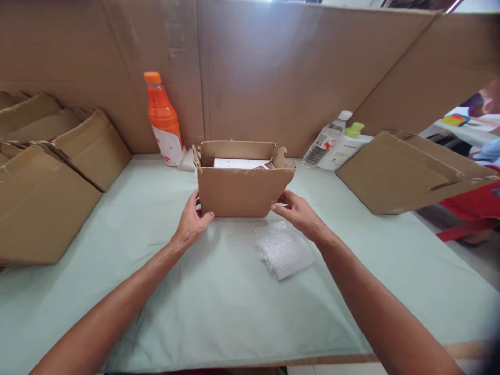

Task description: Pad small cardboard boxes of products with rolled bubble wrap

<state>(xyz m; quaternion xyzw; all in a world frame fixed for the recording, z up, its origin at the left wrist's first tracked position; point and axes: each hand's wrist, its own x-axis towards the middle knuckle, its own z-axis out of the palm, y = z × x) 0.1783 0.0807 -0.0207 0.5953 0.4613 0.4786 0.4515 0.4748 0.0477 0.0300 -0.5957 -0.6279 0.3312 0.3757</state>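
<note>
1. the small open box (234, 192) stands upright at the middle of the table (187, 323), toward its back.
2. the left hand (194, 219) is curved around the box's lower left corner, thumb at the front, fingers along the side.
3. the right hand (299, 211) is curled at the lower right corner, thumb by the front face, fingers partly hidden behind the side.
4. a white item (238, 163) shows inside; the front wall hides its lower part.
5. folded bubble wrap (287, 252) lies just in front of the box, near the right forearm.
6. behind and to the left, an orange bottle (166, 122) stands before the cardboard wall (273, 78), which closes off the back.
7. to the right, a clear bottle (328, 138) and a white bottle (344, 151) with a green cap lean side by side, next to a larger carton (394, 174).
8. open cartons (42, 198) crowd the left side.
9. beyond the right edge, another person (488, 99) is partly visible.
</note>
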